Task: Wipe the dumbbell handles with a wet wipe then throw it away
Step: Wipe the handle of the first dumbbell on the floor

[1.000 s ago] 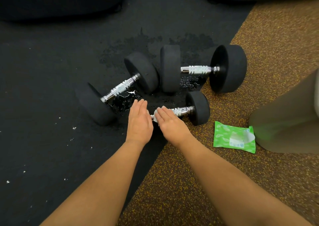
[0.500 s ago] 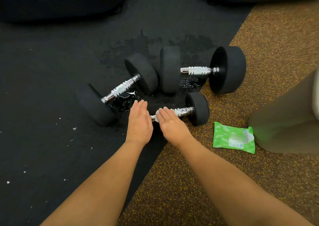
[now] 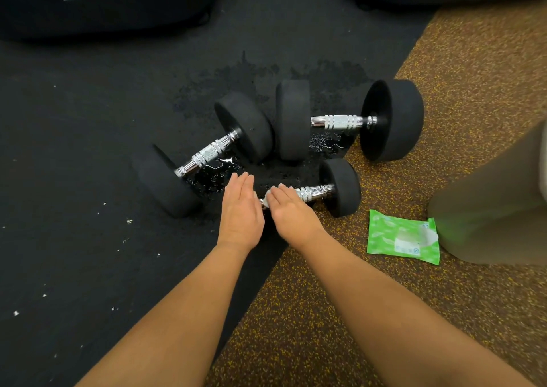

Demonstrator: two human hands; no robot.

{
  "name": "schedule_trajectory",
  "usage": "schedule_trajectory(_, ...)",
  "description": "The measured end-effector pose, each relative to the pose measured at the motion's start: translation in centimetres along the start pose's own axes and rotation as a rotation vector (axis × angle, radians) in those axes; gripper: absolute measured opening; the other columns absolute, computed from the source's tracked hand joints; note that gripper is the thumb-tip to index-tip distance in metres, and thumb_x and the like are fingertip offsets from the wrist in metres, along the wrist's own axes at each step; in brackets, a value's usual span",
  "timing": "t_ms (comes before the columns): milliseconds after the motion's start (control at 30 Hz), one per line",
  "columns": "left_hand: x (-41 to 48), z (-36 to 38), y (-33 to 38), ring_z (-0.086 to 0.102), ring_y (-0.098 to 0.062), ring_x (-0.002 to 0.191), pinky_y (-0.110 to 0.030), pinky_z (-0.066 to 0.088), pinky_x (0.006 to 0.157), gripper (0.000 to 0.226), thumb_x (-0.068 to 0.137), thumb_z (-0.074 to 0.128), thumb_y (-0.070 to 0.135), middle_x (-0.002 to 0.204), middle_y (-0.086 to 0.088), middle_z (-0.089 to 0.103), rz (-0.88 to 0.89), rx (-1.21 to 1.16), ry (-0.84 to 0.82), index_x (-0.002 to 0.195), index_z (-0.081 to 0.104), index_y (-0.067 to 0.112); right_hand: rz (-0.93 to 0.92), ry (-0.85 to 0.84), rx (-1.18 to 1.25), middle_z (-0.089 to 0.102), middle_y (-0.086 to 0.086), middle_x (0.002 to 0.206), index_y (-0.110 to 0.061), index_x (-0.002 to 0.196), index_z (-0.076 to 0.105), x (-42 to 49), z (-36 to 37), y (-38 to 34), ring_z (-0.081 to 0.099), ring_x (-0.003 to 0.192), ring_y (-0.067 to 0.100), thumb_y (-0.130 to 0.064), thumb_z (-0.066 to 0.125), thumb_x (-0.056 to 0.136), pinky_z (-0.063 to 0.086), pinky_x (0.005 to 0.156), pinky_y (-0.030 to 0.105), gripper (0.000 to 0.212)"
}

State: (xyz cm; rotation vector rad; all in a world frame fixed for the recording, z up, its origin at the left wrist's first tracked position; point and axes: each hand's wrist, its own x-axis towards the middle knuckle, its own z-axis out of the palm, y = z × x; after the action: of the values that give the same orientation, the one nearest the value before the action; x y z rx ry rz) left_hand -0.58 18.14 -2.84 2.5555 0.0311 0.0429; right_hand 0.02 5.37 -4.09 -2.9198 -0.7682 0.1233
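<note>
Three black dumbbells with chrome handles lie on the floor. The small dumbbell (image 3: 340, 187) is nearest to me. My right hand (image 3: 288, 212) presses a white wet wipe (image 3: 268, 198) around its handle; only a sliver of the wipe shows. My left hand (image 3: 241, 209) lies flat, fingers together, over this dumbbell's left weight and hides it. A second dumbbell (image 3: 207, 153) lies tilted to the left, and the largest dumbbell (image 3: 340, 121) lies behind to the right.
A green wet wipe pack (image 3: 399, 237) lies on the brown speckled floor to the right, next to my bent knee (image 3: 497, 206). Water droplets cover the black mat (image 3: 88, 150) under the dumbbells. Dark padded equipment (image 3: 103, 2) stands at the far edge.
Both hands stay on the small dumbbell; my right hand has shifted only slightly along the handle.
</note>
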Motion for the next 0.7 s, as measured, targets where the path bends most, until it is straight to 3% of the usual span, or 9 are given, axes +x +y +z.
schedule_trajectory(133,0.0,0.1,-0.1,0.020,-0.026,0.145,-0.043,0.022,0.118,0.044,0.097,0.042,0.008,0.148,-0.015,0.035,0.010,-0.002,0.002,0.140,0.039,-0.003,-0.013,-0.040,-0.023,0.045,0.022,0.138,0.004,0.136,0.041,1.2,-0.6,-1.0,0.035,0.134,0.036,-0.007,0.038,0.096,0.020,0.117,0.045,0.041)
schedule_trajectory(233,-0.1,0.1,-0.2,0.020,-0.026,0.144,-0.044,0.023,0.117,0.044,0.096,0.043,0.007,0.148,-0.015,0.036,0.014,-0.004,0.006,0.139,0.039,-0.003,-0.060,-0.015,0.029,0.052,0.023,0.133,0.006,0.132,0.047,0.7,-0.2,-0.5,0.044,0.129,0.037,-0.005,0.050,0.091,0.028,0.113,0.047,0.042)
schedule_trajectory(333,-0.3,0.1,-0.2,0.023,-0.028,0.144,-0.046,0.025,0.116,0.043,0.096,0.042,0.007,0.146,-0.015,0.038,0.028,-0.012,0.021,0.138,0.041,-0.004,-0.062,0.010,0.051,0.064,0.021,0.113,0.005,0.116,0.061,0.1,0.0,0.7,0.059,0.111,0.038,-0.002,0.067,0.076,0.043,0.101,0.049,0.041)
schedule_trajectory(500,-0.2,0.2,-0.1,0.022,-0.027,0.144,-0.046,0.024,0.117,0.043,0.097,0.041,0.007,0.147,-0.015,0.037,0.017,-0.004,0.019,0.139,0.040,-0.002,-0.024,-0.012,0.028,0.051,0.019,0.129,0.003,0.129,0.047,0.7,-0.5,0.6,0.042,0.127,0.034,-0.007,0.041,0.094,0.022,0.115,0.044,0.037)
schedule_trajectory(567,-0.2,0.0,0.0,0.020,-0.026,0.145,-0.045,0.023,0.118,0.044,0.097,0.041,0.008,0.148,-0.014,0.036,0.009,-0.006,0.007,0.139,0.039,-0.002,-0.024,-0.040,0.022,0.048,0.021,0.134,0.004,0.133,0.044,1.0,-0.6,0.0,0.038,0.131,0.036,-0.007,0.040,0.095,0.020,0.116,0.045,0.039)
schedule_trajectory(700,-0.2,-0.1,0.1,0.018,-0.024,0.145,-0.044,0.021,0.118,0.045,0.097,0.041,0.008,0.150,-0.013,0.033,0.008,0.001,-0.007,0.141,0.037,-0.002,-0.093,-0.004,0.059,0.058,0.024,0.126,0.006,0.125,0.054,0.1,0.4,0.0,0.051,0.122,0.040,-0.003,0.060,0.084,0.038,0.106,0.049,0.043)
